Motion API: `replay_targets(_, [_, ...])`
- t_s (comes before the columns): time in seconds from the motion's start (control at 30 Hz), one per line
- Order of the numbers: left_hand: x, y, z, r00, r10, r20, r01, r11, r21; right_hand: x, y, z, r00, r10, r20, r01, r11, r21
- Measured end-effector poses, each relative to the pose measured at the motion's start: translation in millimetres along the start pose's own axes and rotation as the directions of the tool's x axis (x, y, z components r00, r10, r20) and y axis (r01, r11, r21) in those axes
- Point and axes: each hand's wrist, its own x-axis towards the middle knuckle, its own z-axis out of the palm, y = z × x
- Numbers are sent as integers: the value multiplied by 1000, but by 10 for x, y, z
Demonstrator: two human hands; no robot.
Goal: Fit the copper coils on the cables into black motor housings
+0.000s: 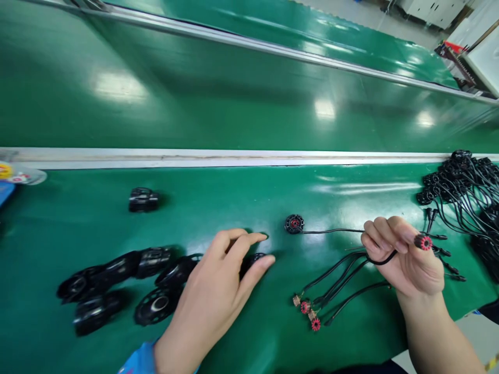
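Note:
My right hand (405, 259) is closed on a black cable (384, 259) with a small round red-and-black end piece (423, 242) at the index fingertip. Over the mat, my left hand (218, 283) has its thumb and fingers apart. A black part (251, 261) lies partly hidden between them; whether they touch it I cannot tell. Between the hands sits a black disc with a red centre (294, 224), from which a thin cord runs towards my right hand. Below that cord are several black cables (331, 280), some with red toothed ends (315, 324) and some with copper-coloured ends (297, 301).
Several black round housings (117, 270) lie left of my left hand, and one black housing (143, 200) stands further back. A large heap of black cabled parts (463, 176) is at the right. A white ledge (195, 158) crosses behind the green mat (234, 197).

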Motion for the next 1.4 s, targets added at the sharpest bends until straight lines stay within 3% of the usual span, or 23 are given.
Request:
replay_targets(0.17, [-69, -82, -75, 998, 64, -12, -65, 983, -170, -55, -19, -47, 991, -122, 58, 129, 984, -125])
replay_targets(0.27, [-64, 53, -33, 992, 125, -16, -125, 961, -245, -149, -74, 31, 991, -123, 58, 133, 968, -214])
replay_targets(0.33, [-74, 163, 41, 988, 153, 8, -144, 943, -299, -217, -90, 131, 987, -136, 81, 157, 912, -379])
replay_targets(0.37, [-86, 207, 86, 987, 160, 16, -146, 935, -323, -246, -83, 187, 977, -174, 122, 212, 824, -525])
replay_targets(0.4, [-100, 241, 130, 986, 163, 25, -144, 926, -350, -269, -63, 244, 957, -221, 187, 288, 683, -671])
replay_targets(0.47, [-131, 284, 200, 983, 176, 42, -144, 901, -410, -300, 12, 341, 892, -276, 358, 436, 319, -841])
replay_targets(0.5, [-143, 297, 222, 981, 189, 45, -150, 886, -438, -308, 61, 376, 860, -274, 431, 486, 180, -856])
replay_targets(0.57, [-159, 318, 245, 977, 211, 31, -171, 861, -479, -313, 160, 405, 828, -244, 504, 535, 74, -842])
replay_targets(0.7, [-165, 346, 275, 988, 154, -23, -149, 891, -429, -307, 269, 363, 815, -202, 544, 556, 5, -831])
replay_targets(0.8, [-164, 361, 316, 994, 106, 4, -97, 925, -368, -292, 261, 350, 798, -177, 576, 581, -29, -814])
replay_targets(1.0, [-140, 381, 326, 981, 166, 99, -94, 858, -505, -236, 154, 418, 754, -105, 649, 644, -76, -761])
replay_targets(1.13, [-130, 404, 339, 979, 182, 96, -106, 845, -524, -220, 69, 432, 717, -48, 695, 683, -145, -715])
replay_targets(1.3, [-151, 453, 388, 985, 156, 79, -91, 843, -531, -176, -11, 469, 675, 35, 737, 731, -164, -662])
replay_targets(1.4, [-161, 474, 395, 985, 161, 67, -99, 833, -544, -143, -30, 542, 696, 79, 714, 717, -137, -684])
